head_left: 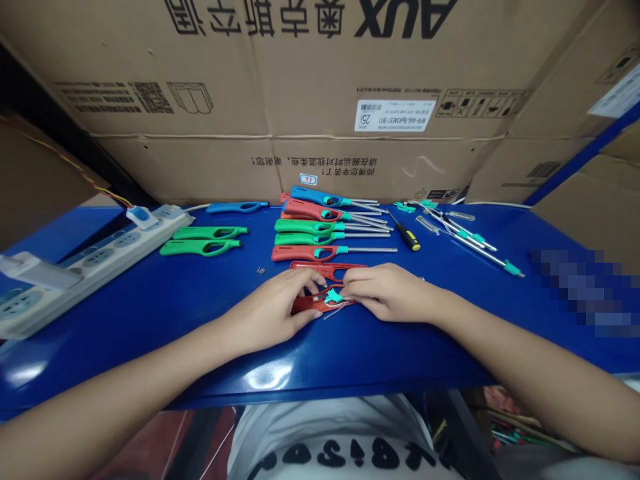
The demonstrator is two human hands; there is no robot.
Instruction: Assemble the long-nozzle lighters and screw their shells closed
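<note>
Low on the blue table, a red lighter half-shell lies with its inside up, a teal trigger piece and thin white wire in it. My left hand grips the shell's left end between thumb and fingers. At the shell's right end, my right hand pinches close beside the teal piece; its fingertips hide exactly what they hold. Just behind lies a second red half-shell, partly covered by my hands. Small metal screws are scattered left of it.
Several long-nosed lighters lie stacked behind my hands. A screwdriver and loose metal rods with teal parts lie to the right. Green casings, a blue casing and a power strip are on the left. Cardboard stands behind.
</note>
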